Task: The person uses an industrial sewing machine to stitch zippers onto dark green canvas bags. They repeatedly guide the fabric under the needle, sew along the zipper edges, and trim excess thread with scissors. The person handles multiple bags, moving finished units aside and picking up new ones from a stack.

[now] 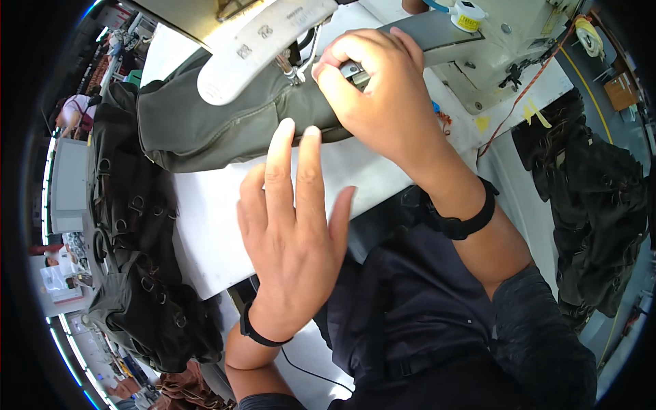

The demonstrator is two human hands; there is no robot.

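A dark olive bag piece [205,130] with a stitched seam lies across the white table under a sewing machine [266,48]. Beside the machine's presser foot and needle area [292,74], my right hand [386,96] is curled, thumb and fingers bent toward one another over the fabric's right end. Whatever those fingers pinch is hidden. My left hand [294,205] is spread palm down, with its fingertips at the near edge of the bag piece. It grips nothing.
Dark bags with metal rings [137,225] are heaped at the left. More dark bags [594,198] hang or lie at the right. A small white bottle with a blue spout [468,16] stands behind the machine bed. A person [72,113] is at the far left.
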